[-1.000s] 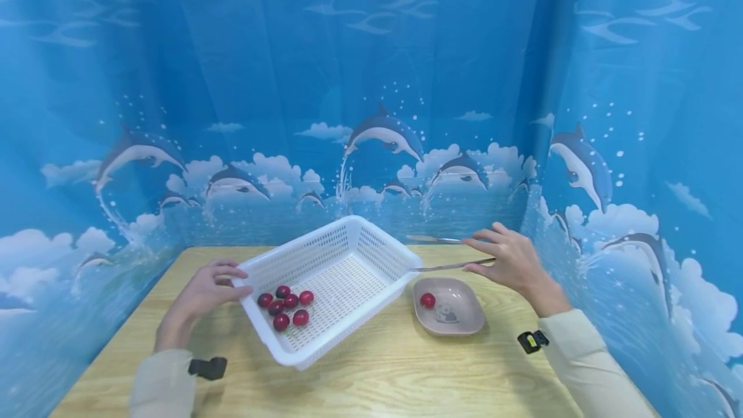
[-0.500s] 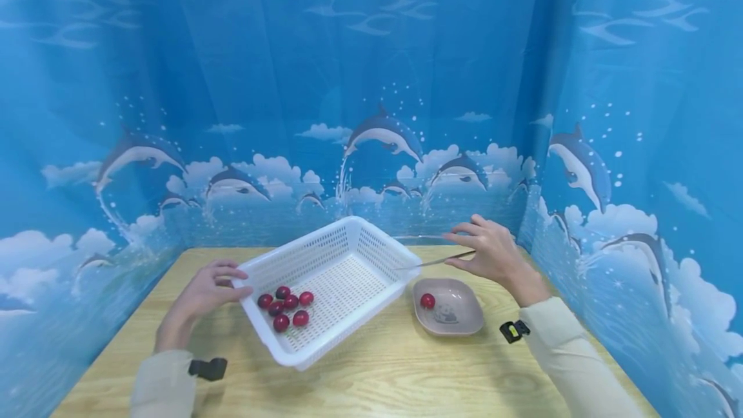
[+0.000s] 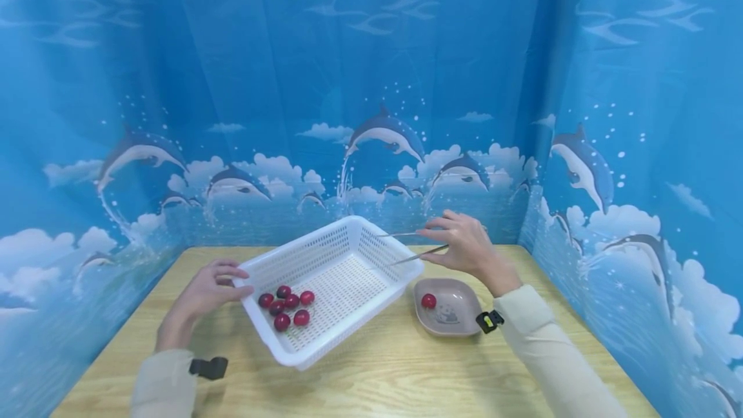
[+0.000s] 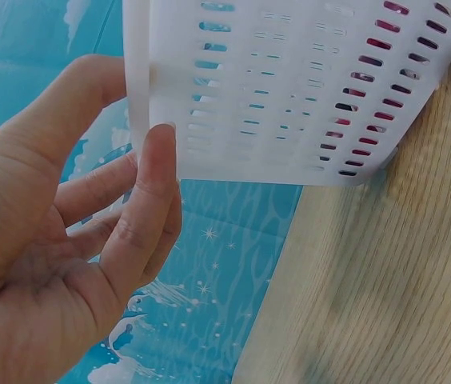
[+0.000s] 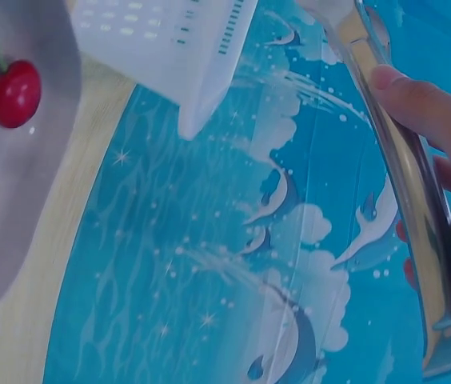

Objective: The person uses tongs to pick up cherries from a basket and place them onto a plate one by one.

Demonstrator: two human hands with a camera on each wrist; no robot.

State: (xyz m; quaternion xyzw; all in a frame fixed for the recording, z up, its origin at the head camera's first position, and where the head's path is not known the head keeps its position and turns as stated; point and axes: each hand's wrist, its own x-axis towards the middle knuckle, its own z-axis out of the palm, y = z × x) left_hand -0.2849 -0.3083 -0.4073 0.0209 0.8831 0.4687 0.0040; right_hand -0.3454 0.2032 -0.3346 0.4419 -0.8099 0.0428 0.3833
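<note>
Metal tongs (image 5: 401, 160), one pair: held in the right hand (image 3: 461, 244), the tips reaching over the right end of a white slotted basket (image 3: 354, 282). Right grip: thumb and fingers clamped on the two arms of the tongs. Left hand (image 3: 203, 292): grip pinched on the basket's rim at the left end. The head view alone shows the arms of the tongs spread apart at the tips; the right wrist view adds their broad, shiny metal and a green stem on the dish cherry (image 3: 428, 301); the left wrist view gives the basket's outer wall, with red glimpsed through the slots. Surface: tabletop (image 3: 371, 366), pale yellow wood grain. Room: blue hanging backdrop (image 3: 371, 50) behind and at both sides, printed with leaping dolphins, white clouds and water. Cream sleeves (image 3: 548, 353) on both arms, a small black device (image 3: 210, 368) at each wrist. Containers: the basket, set diagonally, holding seven dark red cherries (image 3: 291, 300) clustered at its near left end; one rounded-square, pinkish-grey dish (image 3: 463, 297), just right of the basket, printed with a panda, its single cherry toward the left side.
</note>
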